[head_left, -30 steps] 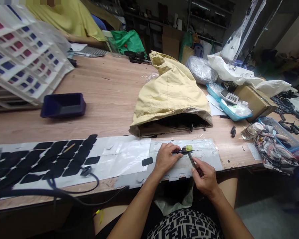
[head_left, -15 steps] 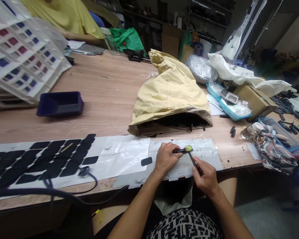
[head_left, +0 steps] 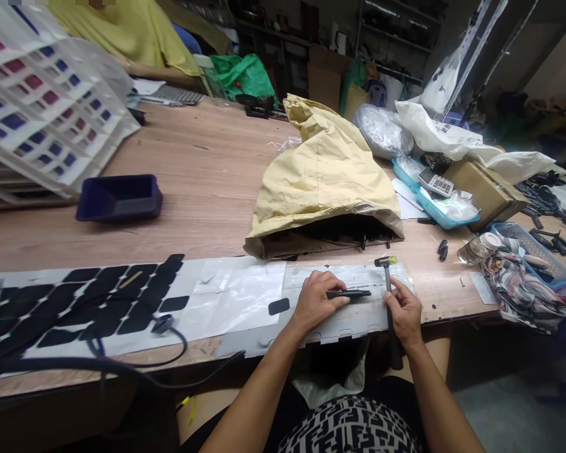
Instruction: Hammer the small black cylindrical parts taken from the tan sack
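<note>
My left hand (head_left: 317, 299) is closed on a slim black rod-like part (head_left: 358, 294) and keeps it low over a grey sheet (head_left: 306, 330) at the table's front edge. To its right, my right hand (head_left: 404, 309) grips a small mallet (head_left: 389, 314) by the shaft. The mallet's head, black with a yellow-green face, points up, and its dark handle hangs down past the table edge. A gap separates the mallet from the black part. Behind both hands lies a yellow cloth sack (head_left: 330, 170), its dark mouth facing me with thin black pieces inside.
On the left, black rounded patches (head_left: 108, 296) lie on white paper, with a cable (head_left: 136, 371) across them. A purple bin (head_left: 117, 198) and a white crate (head_left: 47, 107) stand behind. At right are blue baskets (head_left: 446, 211), a jar (head_left: 474, 250) and cloth (head_left: 519, 286). A person in yellow (head_left: 132, 38) sits opposite.
The mallet has lifted off the black part and swung right and upright in my right hand. My left hand stays in nearly the same place, still on the part.
</note>
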Available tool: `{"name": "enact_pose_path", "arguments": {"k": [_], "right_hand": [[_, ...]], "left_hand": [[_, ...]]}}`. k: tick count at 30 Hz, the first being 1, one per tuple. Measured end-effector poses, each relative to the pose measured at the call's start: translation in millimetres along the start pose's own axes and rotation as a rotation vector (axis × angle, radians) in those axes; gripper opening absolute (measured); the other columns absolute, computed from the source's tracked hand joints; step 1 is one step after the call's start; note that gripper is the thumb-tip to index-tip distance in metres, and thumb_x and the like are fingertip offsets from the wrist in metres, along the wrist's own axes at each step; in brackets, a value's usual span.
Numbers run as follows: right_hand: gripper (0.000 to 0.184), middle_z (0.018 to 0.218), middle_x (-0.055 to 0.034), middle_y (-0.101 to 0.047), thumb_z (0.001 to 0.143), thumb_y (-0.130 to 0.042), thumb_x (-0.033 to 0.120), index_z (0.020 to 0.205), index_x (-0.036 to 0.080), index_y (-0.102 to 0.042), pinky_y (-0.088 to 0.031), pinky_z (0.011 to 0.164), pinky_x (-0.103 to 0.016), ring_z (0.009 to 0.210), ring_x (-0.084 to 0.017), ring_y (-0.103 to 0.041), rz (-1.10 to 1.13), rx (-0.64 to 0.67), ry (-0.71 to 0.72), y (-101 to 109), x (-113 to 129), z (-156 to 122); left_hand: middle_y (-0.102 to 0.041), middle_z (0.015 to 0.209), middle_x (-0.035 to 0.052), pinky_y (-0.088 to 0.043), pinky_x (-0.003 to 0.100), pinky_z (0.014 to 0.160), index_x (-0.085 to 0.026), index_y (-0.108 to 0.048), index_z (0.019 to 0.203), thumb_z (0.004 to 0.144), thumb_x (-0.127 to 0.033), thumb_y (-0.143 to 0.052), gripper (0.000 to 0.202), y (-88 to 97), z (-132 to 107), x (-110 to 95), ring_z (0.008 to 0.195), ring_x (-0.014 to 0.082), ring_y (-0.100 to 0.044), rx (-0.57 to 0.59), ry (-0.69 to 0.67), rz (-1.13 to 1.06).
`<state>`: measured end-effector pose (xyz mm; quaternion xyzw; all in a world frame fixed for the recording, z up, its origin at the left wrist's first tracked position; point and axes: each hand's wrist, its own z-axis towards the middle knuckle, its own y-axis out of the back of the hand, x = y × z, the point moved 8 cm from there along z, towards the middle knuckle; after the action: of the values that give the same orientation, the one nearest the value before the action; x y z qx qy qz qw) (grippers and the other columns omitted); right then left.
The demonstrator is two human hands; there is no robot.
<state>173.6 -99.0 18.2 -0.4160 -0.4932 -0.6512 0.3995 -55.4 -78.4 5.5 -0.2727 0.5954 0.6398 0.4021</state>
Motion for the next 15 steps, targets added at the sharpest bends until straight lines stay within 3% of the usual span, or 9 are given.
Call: {"name": "enact_pose_path", "arguments": {"k": [4, 8, 11, 15], "right_hand": [[0.046, 0.069, 0.0021, -0.055, 0.086, -0.062, 0.034, 0.126, 0.012, -0.068, -0.044, 0.056, -0.025, 0.059, -0.013, -0.051, -0.02, 0.027, -0.014, -3.9, -5.6, 0.0], [0.044, 0.072, 0.0013, -0.054, 0.086, -0.062, 0.032, 0.124, 0.01, -0.069, -0.044, 0.056, -0.025, 0.059, -0.012, -0.049, -0.074, 0.054, 0.017, -6.8, -2.2, -3.0], [0.042, 0.072, 0.001, -0.055, 0.087, -0.062, 0.031, 0.124, 0.012, -0.07, -0.045, 0.056, -0.025, 0.06, -0.012, -0.049, -0.09, 0.049, 0.032, -6.4, 0.2, -3.4], [0.041, 0.071, 0.0012, -0.055, 0.088, -0.061, 0.031, 0.124, 0.013, -0.069, -0.045, 0.056, -0.024, 0.059, -0.013, -0.05, -0.12, 0.064, 0.049, -8.0, 1.3, -3.5]], "left_hand": [[-0.066, 0.098, 0.0038, -0.042, 0.039, 0.098, -0.026, -0.074, 0.081, 0.073, -0.032, -0.079, 0.011, -3.6, -16.1, -19.6, 0.104, 0.0254, -0.052, 0.223, -0.174, -0.161], [-0.066, 0.11, 0.0048, -0.04, 0.041, 0.103, -0.028, -0.077, 0.078, 0.07, -0.029, -0.082, 0.01, -9.9, -42.2, -31.6, 0.113, 0.0274, -0.05, 0.407, -0.256, -0.161], [-0.065, 0.117, 0.0045, -0.038, 0.045, 0.107, -0.029, -0.078, 0.075, 0.066, -0.027, -0.085, 0.011, -14.2, -54.2, -32.0, 0.123, 0.0306, -0.047, 0.454, -0.246, -0.117], [-0.064, 0.121, 0.0043, -0.037, 0.048, 0.11, -0.031, -0.078, 0.079, 0.064, -0.03, -0.087, 0.017, -15.5, -58.4, -31.3, 0.128, 0.032, -0.045, 0.419, -0.236, -0.062]]}}
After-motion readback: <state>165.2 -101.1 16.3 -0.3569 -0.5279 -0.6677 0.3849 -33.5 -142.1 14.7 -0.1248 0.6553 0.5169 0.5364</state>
